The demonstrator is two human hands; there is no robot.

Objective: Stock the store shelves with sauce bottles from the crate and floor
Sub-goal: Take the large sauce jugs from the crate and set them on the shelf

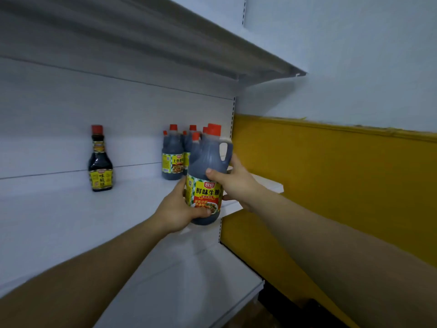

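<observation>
Hands meet on one large sauce jug (205,185) at the front edge of the shelf (71,221), close to its right end; the left hand (176,209) cups the base with fingers curled round the lower label, probably to take the weight, while the right hand (234,183) grips the shoulder below the handle, thumb on the front, likely to keep it upright and steer it; whether the base touches the shelf I cannot tell; the label faces outward, as a shopper would want it; just behind, towards the back right corner, a cluster of matching jugs (172,157) stands packed together, so the held jug seems meant for the front row beside them; a slimmer bottle (100,162) stands alone, well apart to the left; the upper shelf (165,43) hangs overhead, leaving room for the red cap.
</observation>
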